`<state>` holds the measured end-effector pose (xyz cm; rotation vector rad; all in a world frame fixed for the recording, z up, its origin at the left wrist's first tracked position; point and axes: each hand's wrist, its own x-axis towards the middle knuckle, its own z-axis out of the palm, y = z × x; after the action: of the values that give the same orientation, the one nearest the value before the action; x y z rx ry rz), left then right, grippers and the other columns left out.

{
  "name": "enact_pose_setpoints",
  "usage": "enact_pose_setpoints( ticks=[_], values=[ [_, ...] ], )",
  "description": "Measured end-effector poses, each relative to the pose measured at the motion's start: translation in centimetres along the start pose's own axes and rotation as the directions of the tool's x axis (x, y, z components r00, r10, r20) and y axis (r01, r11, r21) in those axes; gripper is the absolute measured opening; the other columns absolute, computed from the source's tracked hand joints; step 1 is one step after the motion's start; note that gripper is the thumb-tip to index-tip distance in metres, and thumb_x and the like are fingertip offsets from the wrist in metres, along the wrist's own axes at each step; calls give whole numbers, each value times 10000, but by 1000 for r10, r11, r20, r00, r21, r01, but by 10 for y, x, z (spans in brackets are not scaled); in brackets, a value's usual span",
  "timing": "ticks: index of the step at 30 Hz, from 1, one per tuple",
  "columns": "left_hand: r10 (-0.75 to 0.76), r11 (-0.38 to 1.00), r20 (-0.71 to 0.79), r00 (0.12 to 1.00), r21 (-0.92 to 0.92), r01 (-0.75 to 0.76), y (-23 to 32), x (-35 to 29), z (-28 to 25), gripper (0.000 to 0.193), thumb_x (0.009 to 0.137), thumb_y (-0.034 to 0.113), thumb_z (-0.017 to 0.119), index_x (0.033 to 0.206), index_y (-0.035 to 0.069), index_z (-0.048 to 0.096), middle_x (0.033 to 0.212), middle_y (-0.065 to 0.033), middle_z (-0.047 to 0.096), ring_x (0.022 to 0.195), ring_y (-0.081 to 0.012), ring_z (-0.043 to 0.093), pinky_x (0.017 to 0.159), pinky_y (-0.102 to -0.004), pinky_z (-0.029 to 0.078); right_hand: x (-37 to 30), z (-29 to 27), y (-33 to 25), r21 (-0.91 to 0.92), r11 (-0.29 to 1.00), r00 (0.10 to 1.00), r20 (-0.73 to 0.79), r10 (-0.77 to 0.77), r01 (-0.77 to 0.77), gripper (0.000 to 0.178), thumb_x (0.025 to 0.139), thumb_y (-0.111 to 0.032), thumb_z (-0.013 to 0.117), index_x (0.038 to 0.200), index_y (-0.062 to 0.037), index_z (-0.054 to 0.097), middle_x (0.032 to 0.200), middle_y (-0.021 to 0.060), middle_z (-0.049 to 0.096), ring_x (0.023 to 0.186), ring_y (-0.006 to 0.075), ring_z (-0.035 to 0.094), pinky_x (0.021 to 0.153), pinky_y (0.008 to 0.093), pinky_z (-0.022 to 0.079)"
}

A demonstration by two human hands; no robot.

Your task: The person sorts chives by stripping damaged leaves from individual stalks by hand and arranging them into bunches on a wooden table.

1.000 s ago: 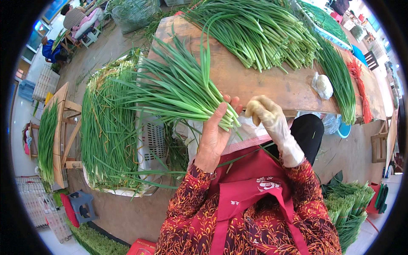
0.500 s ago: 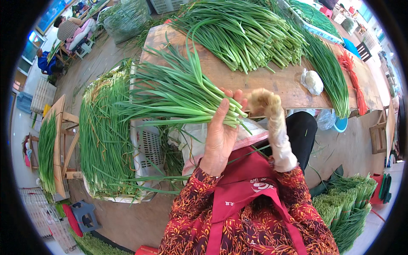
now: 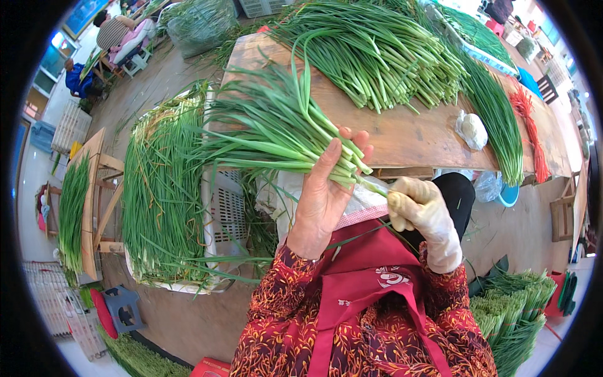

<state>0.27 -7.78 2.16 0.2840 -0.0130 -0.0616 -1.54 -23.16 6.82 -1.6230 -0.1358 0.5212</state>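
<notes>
My bare left hand is closed around the stalk ends of a bunch of garlic chives, whose long flat leaves fan out to the left over the table edge. Their pale cut ends stick out past my fingers on the right. My right hand, in a whitish glove stained yellow, is closed just right of those ends. It pinches the end of a single chive stalk that runs out of the bunch. Below both hands are a white cloth and my dark red apron.
A big heap of chives lies on the wooden table, with a white wrapped ball and red ties to its right. At left stands a white crate piled with chives. Tied bundles stand lower right.
My right hand has come down from beside the left fingers to below the stalk ends, and now has a chive stalk pinched. The left hand still holds the bunch.
</notes>
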Motion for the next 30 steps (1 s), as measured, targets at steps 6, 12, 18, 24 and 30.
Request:
enact_pose_setpoints(
  ticks=[6,12,18,24,30],
  values=[
    [98,970,79,992,-230,-78,43,24,-11,156,807,86,512,957,49,493,943,-40,544,986,-154,496,914,-397,371,-27,-45,-4,629,472,551,83,-831,617,233,806,-163,496,614,-31,490,484,53,488,340,99,415,289,235,340],
    [173,975,121,978,-162,-152,99,25,1,140,807,85,511,946,65,504,949,-21,541,991,-153,493,915,-416,360,-27,-20,-7,156,975,889,408,-208,156,249,784,-256,517,798,-8,545,609,46,542,477,160,523,452,286,442],
    [85,996,98,991,5,-86,57,35,3,176,812,91,497,983,49,498,964,-26,539,970,-163,507,936,-420,332,32,7,-5,-311,929,979,29,-200,199,318,738,-335,586,889,-55,571,746,108,592,683,216,574,628,287,448],
    [-101,985,-142,985,124,119,-9,1,-46,221,831,135,475,1038,56,483,964,-33,551,892,-152,528,809,-314,435,43,2,-22,-595,776,945,-83,-318,209,404,730,-368,575,967,-43,536,850,124,580,812,232,563,699,317,437],
    [-188,942,-55,981,271,196,-69,-28,-54,427,816,164,503,1194,51,340,1146,-47,429,1049,-148,431,899,-325,362,49,-5,6,-917,399,991,65,113,15,602,645,-517,572,997,-31,518,884,175,567,830,322,551,708,375,442]
  ],
)
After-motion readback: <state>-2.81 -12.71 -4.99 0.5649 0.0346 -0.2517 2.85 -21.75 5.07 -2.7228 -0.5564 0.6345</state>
